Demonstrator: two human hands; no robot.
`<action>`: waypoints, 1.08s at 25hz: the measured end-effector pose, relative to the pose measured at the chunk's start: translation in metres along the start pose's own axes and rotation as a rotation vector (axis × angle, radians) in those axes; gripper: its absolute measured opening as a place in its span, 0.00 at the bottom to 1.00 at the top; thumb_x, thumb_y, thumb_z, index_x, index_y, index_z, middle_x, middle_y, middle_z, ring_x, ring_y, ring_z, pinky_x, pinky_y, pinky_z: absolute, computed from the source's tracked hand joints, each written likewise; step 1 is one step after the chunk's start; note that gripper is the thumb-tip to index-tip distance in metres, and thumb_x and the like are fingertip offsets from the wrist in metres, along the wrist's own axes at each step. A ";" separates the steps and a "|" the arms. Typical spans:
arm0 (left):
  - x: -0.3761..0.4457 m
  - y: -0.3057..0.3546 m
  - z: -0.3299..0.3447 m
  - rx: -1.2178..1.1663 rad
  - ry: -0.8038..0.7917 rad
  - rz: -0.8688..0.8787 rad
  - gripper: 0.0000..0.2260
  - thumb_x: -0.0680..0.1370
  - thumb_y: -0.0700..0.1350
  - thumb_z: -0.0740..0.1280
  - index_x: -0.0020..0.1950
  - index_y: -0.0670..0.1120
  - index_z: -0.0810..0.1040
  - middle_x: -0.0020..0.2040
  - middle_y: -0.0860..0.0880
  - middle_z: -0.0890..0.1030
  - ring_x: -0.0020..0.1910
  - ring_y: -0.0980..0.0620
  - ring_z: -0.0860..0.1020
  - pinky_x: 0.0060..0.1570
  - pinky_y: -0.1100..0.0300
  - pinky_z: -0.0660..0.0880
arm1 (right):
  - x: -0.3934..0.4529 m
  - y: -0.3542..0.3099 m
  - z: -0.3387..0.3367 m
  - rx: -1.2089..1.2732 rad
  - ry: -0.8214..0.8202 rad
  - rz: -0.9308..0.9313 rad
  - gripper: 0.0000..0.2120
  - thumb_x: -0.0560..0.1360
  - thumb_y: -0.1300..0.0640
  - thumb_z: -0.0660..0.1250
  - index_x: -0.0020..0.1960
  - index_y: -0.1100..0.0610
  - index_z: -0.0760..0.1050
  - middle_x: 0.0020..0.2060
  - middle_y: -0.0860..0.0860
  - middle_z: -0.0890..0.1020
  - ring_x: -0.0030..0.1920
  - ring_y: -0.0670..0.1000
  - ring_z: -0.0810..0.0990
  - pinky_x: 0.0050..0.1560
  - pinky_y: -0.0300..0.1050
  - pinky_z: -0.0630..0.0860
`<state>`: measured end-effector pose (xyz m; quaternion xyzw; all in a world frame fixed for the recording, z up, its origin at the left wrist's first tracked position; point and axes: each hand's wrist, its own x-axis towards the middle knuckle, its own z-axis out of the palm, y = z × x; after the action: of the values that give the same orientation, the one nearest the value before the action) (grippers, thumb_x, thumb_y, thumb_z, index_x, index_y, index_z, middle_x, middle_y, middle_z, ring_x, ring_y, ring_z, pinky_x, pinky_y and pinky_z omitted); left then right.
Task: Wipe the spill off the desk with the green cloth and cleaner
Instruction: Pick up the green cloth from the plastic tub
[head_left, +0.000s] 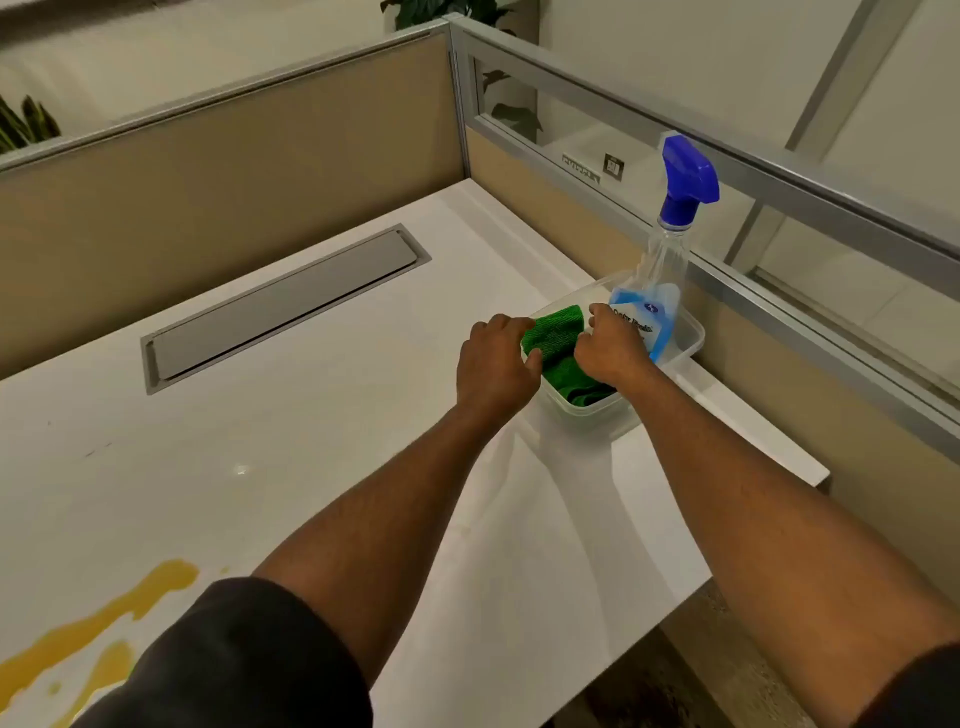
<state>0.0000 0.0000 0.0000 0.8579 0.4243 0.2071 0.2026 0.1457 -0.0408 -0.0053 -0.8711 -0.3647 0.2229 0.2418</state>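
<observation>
A folded green cloth (556, 338) lies in a clear plastic tub (688, 340) at the right side of the white desk (322, 426). Both of my hands are on the cloth: my left hand (496, 364) grips its left edge, and my right hand (615, 345) pinches its right side. A clear spray bottle of blue cleaner (660, 291) with a blue trigger head stands upright in the same tub, just behind my right hand. An orange-yellow spill (98, 623) spreads over the desk's near left corner, partly hidden by my left sleeve.
A grey cable hatch (280, 306) is set flush in the desk's middle. Beige partition panels (234, 156) with metal rails close off the back and right sides. The desk's right edge drops off near the tub, with a narrow white ledge (748, 415) beyond it.
</observation>
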 end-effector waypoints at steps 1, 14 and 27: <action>0.006 0.003 0.003 0.042 -0.039 0.006 0.20 0.77 0.48 0.67 0.69 0.47 0.74 0.63 0.47 0.78 0.61 0.46 0.73 0.58 0.52 0.71 | 0.004 -0.002 0.000 0.001 -0.041 0.034 0.24 0.78 0.62 0.60 0.74 0.58 0.60 0.67 0.60 0.74 0.66 0.61 0.72 0.63 0.56 0.73; 0.031 0.024 0.025 0.456 -0.109 -0.066 0.12 0.77 0.46 0.64 0.57 0.46 0.81 0.52 0.45 0.79 0.55 0.45 0.72 0.51 0.54 0.68 | 0.036 0.005 0.013 0.225 -0.177 0.161 0.24 0.74 0.60 0.66 0.68 0.57 0.63 0.54 0.58 0.77 0.50 0.54 0.77 0.44 0.48 0.74; 0.020 0.006 0.005 -0.122 0.093 -0.142 0.11 0.79 0.43 0.63 0.59 0.48 0.80 0.51 0.47 0.80 0.46 0.51 0.76 0.41 0.59 0.74 | 0.017 0.003 0.000 0.245 -0.081 -0.124 0.06 0.77 0.53 0.63 0.52 0.50 0.68 0.40 0.47 0.76 0.44 0.49 0.76 0.44 0.46 0.73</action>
<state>0.0178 0.0124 0.0027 0.8011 0.4797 0.2572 0.2489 0.1578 -0.0303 -0.0109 -0.8013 -0.3971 0.2853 0.3449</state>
